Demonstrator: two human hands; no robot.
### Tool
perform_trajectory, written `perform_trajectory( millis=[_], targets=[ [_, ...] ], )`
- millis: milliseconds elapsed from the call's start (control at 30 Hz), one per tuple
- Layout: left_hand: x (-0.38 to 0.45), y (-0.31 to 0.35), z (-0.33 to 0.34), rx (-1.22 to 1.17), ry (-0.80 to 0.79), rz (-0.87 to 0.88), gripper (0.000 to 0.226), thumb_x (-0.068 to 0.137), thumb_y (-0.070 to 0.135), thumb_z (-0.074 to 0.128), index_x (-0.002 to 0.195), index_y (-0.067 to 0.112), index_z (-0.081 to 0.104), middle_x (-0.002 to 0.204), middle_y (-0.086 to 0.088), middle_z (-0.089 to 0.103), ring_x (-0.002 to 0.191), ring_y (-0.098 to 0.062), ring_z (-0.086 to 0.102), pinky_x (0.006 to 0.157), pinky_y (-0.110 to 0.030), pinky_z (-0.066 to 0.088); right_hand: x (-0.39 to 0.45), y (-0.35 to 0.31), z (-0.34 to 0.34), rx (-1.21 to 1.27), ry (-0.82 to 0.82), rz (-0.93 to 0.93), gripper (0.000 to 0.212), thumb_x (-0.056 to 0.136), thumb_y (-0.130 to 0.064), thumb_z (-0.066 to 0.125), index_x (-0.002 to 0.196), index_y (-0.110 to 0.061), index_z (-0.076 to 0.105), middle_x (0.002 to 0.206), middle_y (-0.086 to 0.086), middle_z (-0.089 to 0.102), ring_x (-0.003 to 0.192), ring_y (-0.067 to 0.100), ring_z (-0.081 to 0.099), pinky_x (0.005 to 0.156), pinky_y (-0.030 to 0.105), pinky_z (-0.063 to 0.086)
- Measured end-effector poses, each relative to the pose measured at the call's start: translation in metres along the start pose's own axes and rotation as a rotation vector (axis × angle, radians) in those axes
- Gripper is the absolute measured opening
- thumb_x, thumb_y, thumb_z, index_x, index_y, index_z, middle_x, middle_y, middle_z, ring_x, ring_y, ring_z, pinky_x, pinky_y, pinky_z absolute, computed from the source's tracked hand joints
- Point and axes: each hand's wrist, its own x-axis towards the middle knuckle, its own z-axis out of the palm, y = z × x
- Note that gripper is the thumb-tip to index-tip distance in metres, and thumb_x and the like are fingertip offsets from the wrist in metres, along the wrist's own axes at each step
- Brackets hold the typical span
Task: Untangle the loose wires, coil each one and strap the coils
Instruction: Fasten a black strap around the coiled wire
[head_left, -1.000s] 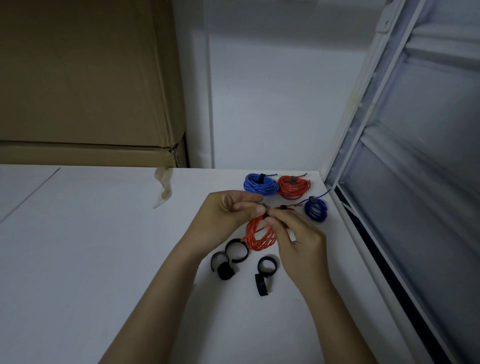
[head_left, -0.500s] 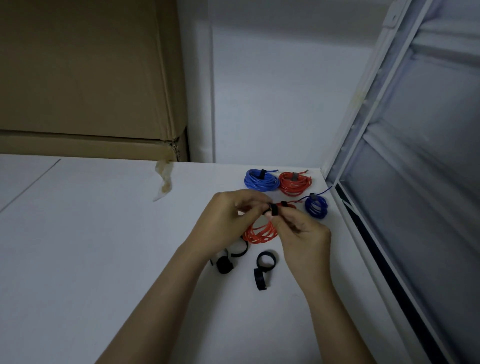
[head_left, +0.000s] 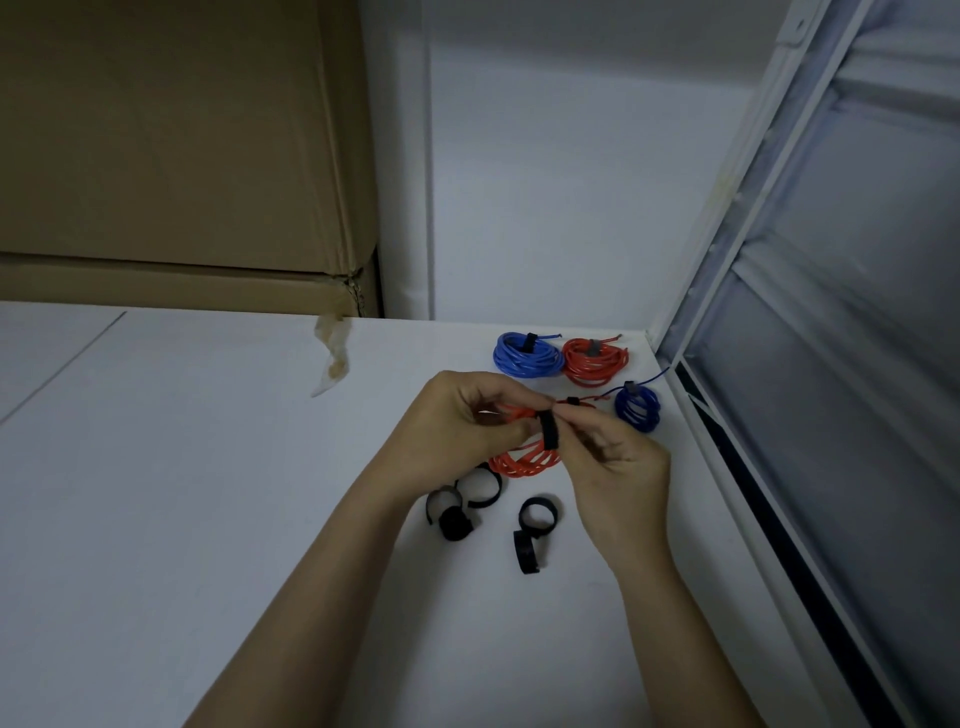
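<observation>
While the left hand (head_left: 457, 421) grips the red coil (head_left: 524, 460) above the white table (head_left: 208, 493), the right hand (head_left: 618, 467) pinches its black strap (head_left: 549, 429)

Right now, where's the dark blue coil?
Head view: the dark blue coil lies on the white table by its right edge, near the window frame, just right of the hands, below the red coil.

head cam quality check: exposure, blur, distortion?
Head view: dim, underexposed, bluish cast; no glare. Wide-angle bend shows on the window frame. Left hand and right hand slightly soft, red wire coil and black strap still readable.
</observation>
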Motion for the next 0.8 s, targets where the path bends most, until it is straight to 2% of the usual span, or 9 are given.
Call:
perform_trajectory(
  millis=[167,267,367,467,600,700,800],
  targets=[
    [-0.0009,0.0050,0.0004,-0.064,0.008,0.004,0.010,0.080,0.016,0.072,0.088,0.012,0.075,0.093,-0.004,0.075,0.094,-0.020,0.070,0.086,-0.027,0.055,-0.0014,-0.0006,0.0025,-0.049,0.000,-0.105,0.040,0.080,0.007,0.067,0.091,-0.031,0.068,0.084,-0.010,0.071,0.077,0.012,0.067,0.072,0.023,0.054],
    [-0.0011,0.0045,-0.0029,-0.060,-0.004,0.012,0.014,0.080,0.000,0.072,0.087,0.011,0.074,0.093,-0.008,0.075,0.092,-0.022,0.070,0.083,-0.026,0.055,-0.0022,-0.0021,0.0029,-0.061,-0.034,-0.112,0.038,0.081,0.007,0.067,0.094,-0.030,0.068,0.088,-0.009,0.070,0.081,0.012,0.067,0.075,0.024,0.054],
    [-0.0011,0.0054,-0.0067,-0.035,-0.017,0.012,0.018,0.078,-0.005,0.072,0.089,0.010,0.072,0.094,-0.010,0.074,0.091,-0.022,0.070,0.081,-0.026,0.055,-0.0025,-0.0044,0.0024,-0.047,-0.059,-0.105,0.035,0.084,-0.001,0.067,0.096,-0.033,0.067,0.090,-0.015,0.070,0.084,0.007,0.067,0.076,0.018,0.052],
    [-0.0008,0.0059,-0.0062,0.052,-0.038,0.025,0.020,0.079,-0.005,0.072,0.092,0.010,0.070,0.096,-0.008,0.074,0.094,-0.021,0.069,0.086,-0.032,0.056,-0.0017,-0.0025,0.0019,-0.036,-0.053,-0.082,0.032,0.084,-0.004,0.067,0.094,-0.035,0.068,0.090,-0.017,0.071,0.085,0.008,0.068,0.077,0.018,0.052],
    [-0.0014,0.0063,-0.0032,0.205,-0.064,0.043,0.022,0.081,-0.003,0.070,0.092,0.015,0.066,0.095,0.000,0.070,0.093,-0.013,0.065,0.084,-0.033,0.055,-0.0017,0.0006,0.0027,-0.057,-0.024,-0.057,0.035,0.082,-0.001,0.068,0.088,-0.035,0.067,0.086,-0.021,0.070,0.081,0.003,0.066,0.075,0.015,0.051],
    [-0.0019,0.0061,-0.0017,0.328,-0.061,0.105,0.025,0.080,-0.003,0.069,0.092,0.018,0.061,0.093,0.005,0.065,0.089,-0.008,0.060,0.078,-0.027,0.054,-0.0017,0.0007,0.0023,-0.104,-0.045,-0.088,0.031,0.082,-0.004,0.068,0.090,-0.034,0.067,0.088,-0.022,0.070,0.082,0.001,0.066,0.074,0.014,0.050],
    [-0.0012,0.0037,-0.0017,0.463,-0.038,0.171,0.027,0.080,0.000,0.072,0.101,0.013,0.062,0.098,0.007,0.060,0.087,-0.004,0.058,0.073,-0.018,0.051,-0.0007,0.0016,0.0016,-0.101,-0.066,-0.080,0.028,0.084,-0.005,0.068,0.092,-0.032,0.068,0.090,-0.017,0.071,0.084,0.005,0.066,0.075,0.017,0.052]
  ],
)
